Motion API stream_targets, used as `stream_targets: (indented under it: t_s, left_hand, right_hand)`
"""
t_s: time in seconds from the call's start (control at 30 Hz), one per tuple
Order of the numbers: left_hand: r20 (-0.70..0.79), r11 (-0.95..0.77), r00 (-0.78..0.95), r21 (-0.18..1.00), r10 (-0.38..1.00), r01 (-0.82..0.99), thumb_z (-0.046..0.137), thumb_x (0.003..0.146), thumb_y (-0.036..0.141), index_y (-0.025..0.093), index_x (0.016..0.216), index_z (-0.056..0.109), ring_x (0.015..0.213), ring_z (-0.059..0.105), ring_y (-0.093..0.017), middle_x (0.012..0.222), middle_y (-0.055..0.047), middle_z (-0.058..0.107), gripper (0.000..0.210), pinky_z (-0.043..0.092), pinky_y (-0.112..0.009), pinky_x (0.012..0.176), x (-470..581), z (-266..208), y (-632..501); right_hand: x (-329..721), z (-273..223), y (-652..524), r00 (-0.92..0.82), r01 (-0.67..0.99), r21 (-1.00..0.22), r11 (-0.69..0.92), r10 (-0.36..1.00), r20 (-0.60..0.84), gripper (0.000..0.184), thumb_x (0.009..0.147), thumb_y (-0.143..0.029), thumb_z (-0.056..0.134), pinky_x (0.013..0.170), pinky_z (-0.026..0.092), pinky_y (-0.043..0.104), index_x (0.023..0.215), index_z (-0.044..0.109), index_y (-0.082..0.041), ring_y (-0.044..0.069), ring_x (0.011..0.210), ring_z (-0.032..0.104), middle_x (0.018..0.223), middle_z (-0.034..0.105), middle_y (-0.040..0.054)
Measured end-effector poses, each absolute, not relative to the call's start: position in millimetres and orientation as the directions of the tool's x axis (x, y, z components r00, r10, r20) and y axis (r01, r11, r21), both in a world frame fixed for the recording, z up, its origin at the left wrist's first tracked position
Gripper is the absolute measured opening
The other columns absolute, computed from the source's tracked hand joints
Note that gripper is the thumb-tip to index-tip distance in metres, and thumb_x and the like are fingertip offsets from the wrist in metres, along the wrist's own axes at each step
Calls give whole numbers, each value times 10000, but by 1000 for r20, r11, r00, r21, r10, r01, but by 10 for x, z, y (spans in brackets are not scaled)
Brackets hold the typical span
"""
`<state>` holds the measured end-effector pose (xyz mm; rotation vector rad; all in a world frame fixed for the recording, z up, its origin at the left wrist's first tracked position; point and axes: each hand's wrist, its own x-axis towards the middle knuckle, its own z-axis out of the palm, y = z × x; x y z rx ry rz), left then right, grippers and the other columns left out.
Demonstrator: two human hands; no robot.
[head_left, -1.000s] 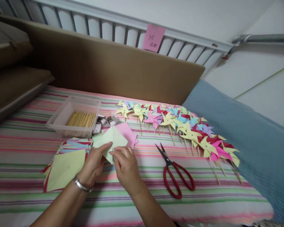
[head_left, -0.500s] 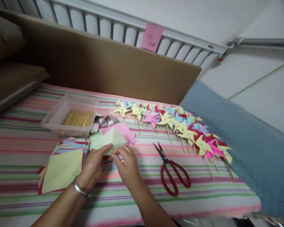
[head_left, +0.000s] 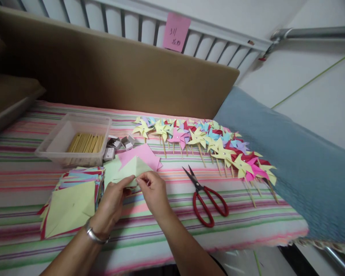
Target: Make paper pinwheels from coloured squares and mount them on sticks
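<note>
Pale-green paper point(head_left: 138, 166) sits just beyond the knuckles, peak pointing away, left hand point(head_left: 112, 200) pinching its near edge thumb-on-top, right hand point(head_left: 153, 188) pinching its near side, fingertips right by left thumb.

"Where's there room around the scissors point(head_left: 199, 187)?"

"Bare cloth point(head_left: 175, 181) on their left, as far as the right hand point(head_left: 154, 192), and on their near side, down to the hem."

"What blocks the rest?"

"Pinwheels point(head_left: 224, 153) beyond and to their right; past those, the board point(head_left: 161, 82). Farther left of them, the left hand point(head_left: 111, 200), then the paper stack point(head_left: 70, 209)."
</note>
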<state>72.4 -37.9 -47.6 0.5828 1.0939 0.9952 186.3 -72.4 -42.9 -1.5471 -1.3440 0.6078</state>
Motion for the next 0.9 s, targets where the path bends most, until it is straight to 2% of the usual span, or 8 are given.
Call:
stream_targets:
  t_s: [0.2,0.37,0.47,0.57,0.7,0.8,0.87,0.9]
  left_hand:
    - [-433,456,148,818,889,-351,772,549,288,120,694,711,638,603,-175,690,-45,700,230,439,-280,588,721,-482,-387]
    - [-399,437,182,849,899,-296,757,585,286,132,596,688,571,575,-155,578,-14,660,170,437,-266,584,709,-377,-427]
    - [-348,400,233,885,908,-238,761,587,277,132,646,709,589,590,-162,606,-19,681,164,449,-263,600,708,-294,-451]
    - [-309,352,200,906,930,-236,780,550,254,133,740,727,689,629,-194,738,-47,722,232,473,-281,669,717,-287,-448]
    - [-340,348,74,924,937,-158,792,507,264,116,652,701,554,601,-183,610,-37,691,227,452,-273,544,707,-395,-404]
    - [-341,345,54,930,939,-125,784,515,268,112,693,697,535,602,-181,630,-43,698,252,447,-271,519,668,-444,-363]
    - [-354,368,113,920,928,-136,769,535,259,115,716,696,567,622,-193,674,-56,710,243,466,-282,547,637,-425,-345]
    - [-378,398,150,908,914,-133,761,542,250,118,702,693,568,626,-195,668,-58,708,219,471,-286,553,623,-403,-340]
  right_hand:
    - [1860,-449,-714,311,422,-906,24,935,170,90,777,-231,570,664,415,253,692,595,-213,167,743,559,710,609,2]
    - [1873,-473,-691,332,370,-929,-12,936,120,106,767,-243,561,630,427,248,666,583,-215,164,711,564,675,599,-6]
    - [1876,-491,-677,350,345,-938,-40,933,89,94,750,-236,560,611,432,247,661,584,-216,159,678,563,657,597,-16]
    - [1859,-501,-671,357,340,-939,-48,931,82,89,733,-243,575,596,426,244,650,585,-214,152,645,554,649,597,-21]
    - [1842,-488,-679,342,354,-933,-59,937,70,103,732,-250,583,598,416,248,636,587,-214,148,616,547,628,593,-25]
    - [1905,-444,-685,343,378,-924,-58,936,82,95,740,-254,583,656,431,268,658,605,-211,161,676,570,677,617,-8]
    - [1988,-397,-681,403,376,-926,-44,907,120,68,729,-270,605,745,440,295,743,633,-210,186,797,585,803,647,22]
    - [2034,-372,-677,434,349,-936,-43,893,121,113,715,-280,627,793,436,310,804,642,-210,199,867,584,879,652,37]
